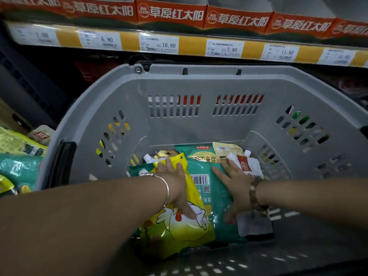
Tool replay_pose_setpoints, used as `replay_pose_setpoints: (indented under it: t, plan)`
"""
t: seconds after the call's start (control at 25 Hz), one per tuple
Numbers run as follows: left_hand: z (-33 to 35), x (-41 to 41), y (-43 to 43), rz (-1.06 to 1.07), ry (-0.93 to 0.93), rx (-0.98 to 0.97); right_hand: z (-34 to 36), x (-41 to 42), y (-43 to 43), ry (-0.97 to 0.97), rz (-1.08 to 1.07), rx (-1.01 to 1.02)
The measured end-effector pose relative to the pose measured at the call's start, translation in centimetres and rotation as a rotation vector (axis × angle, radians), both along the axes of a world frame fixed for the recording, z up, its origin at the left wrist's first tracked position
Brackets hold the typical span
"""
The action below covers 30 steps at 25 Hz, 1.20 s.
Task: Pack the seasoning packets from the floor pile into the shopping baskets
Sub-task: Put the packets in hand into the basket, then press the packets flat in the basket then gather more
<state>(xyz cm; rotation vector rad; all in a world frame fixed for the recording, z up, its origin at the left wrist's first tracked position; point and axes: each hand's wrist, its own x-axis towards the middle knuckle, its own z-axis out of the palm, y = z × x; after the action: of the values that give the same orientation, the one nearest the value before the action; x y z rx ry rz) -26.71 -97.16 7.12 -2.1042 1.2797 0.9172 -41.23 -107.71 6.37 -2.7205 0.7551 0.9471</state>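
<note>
left hand (pixel 177 188) seemingly presses packet (pixel 179 236) below 草原红太阳 boxes (pixel 171 13).

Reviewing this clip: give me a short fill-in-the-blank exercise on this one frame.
The left hand presses a yellow packet showing a cartoon ____.
The right hand rests on a teal packet inside the grey ____.
The beaded bracelet sits on the ____ wrist.
The price tag between 6.90 and 7.80 reads ____.
Missing: chicken; basket; right; 10.80.

Grey basket (pixel 119 92); yellow chicken-printed packet (pixel 179 232); teal packet (pixel 217 196).
</note>
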Motion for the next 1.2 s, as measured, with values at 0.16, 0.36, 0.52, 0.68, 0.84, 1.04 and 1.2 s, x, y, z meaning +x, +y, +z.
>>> replay_pose_setpoints:
  t: [0.16, 0.36, 0.52, 0.68, 0.84, 1.04, 1.2]
  plan:
    - [-0.4, -0.6, 0.6, -0.071, -0.060, -0.006, -2.4, -0.3, 1.1, 0.034, 0.013, -0.010]
    - [-1.1, 0.3, 1.2, -0.073, -0.044, -0.051, -2.7, 0.4, 1.0, 0.010, -0.034, -0.017]
    - [-0.3, 1.2, 0.7, -0.098, -0.029, -0.027, -1.8, 1.1, 0.3, 0.073, 0.010, 0.015]
    - [3.2, 2.2, -0.7, -0.307, -0.059, -0.120, -0.1, 3.2, -1.4, 0.113, 0.024, 0.026]
    - [8.9, 3.9, -1.1, -0.208, -0.053, -0.381, 5.6, 6.6, -1.2, -0.208, -0.112, -0.052]
    - [14.4, 7.9, 4.4, -0.007, -0.116, -0.968, 13.7, 10.1, 3.0, -0.581, -0.101, -0.112]
    - [16.5, 12.4, 12.6, 0.194, -0.204, -1.184, 17.2, 15.1, 8.3, -0.874, 0.003, -0.127]
